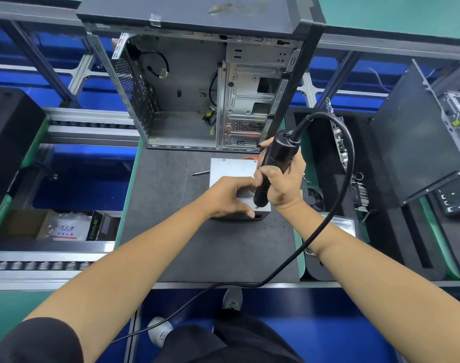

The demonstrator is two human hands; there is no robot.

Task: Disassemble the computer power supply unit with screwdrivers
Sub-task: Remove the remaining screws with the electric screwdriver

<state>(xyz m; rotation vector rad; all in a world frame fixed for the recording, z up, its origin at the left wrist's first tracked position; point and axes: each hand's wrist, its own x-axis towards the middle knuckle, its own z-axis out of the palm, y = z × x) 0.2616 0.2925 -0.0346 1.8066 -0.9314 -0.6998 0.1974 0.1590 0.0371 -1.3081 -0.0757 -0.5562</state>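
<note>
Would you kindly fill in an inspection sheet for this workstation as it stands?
Surface: dark foam mat on a green bench.
Job's things: power supply unit lying on the mat; electric screwdriver tip down at its near right corner.
Clutter: loose screwdriver bit left of the unit.
Hands: left hand steadies the unit; right hand grips the screwdriver.
Cables: screwdriver cord loops right, then off the front edge.
Surroundings: open computer case behind; circuit board at right.
</note>
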